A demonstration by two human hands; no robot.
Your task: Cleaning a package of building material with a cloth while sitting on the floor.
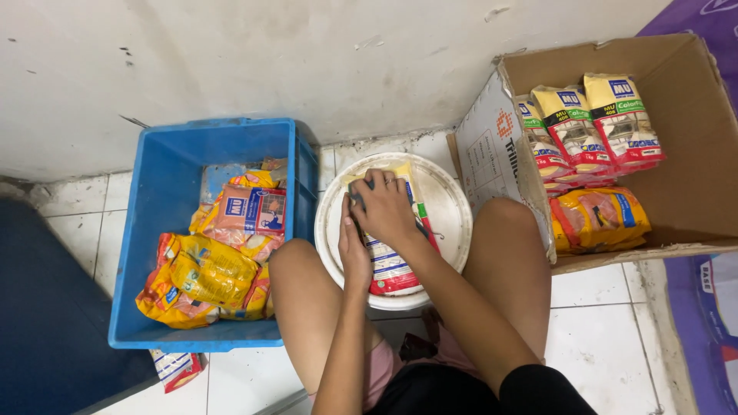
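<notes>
Two containers flank the work area. At left, a blue crate (pixel 165 230) holds orange and yellow packets (pixel 207 280); one more packet (pixel 178 369) lies on the floor below it. At centre, a white bucket lid (pixel 450 207) sits between the knees with a pouch (pixel 392 269) lying on it. The left hand (pixel 354 250) rests flat along the pouch's left edge, fingers extended; the right hand (pixel 387 209) presses on the pouch's top end, apparently clenched around a small dark object — its kind cannot be told. At right, a cardboard box (pixel 692 154) holds stacked pouches (pixel 588 123). Risk: uneven pressure could slide the pouch off the lid, or split it and spill its contents. Surface — white floor tiles (pixel 592 338), grimy joints; a scuffed white wall (pixel 307 61) behind.
</notes>
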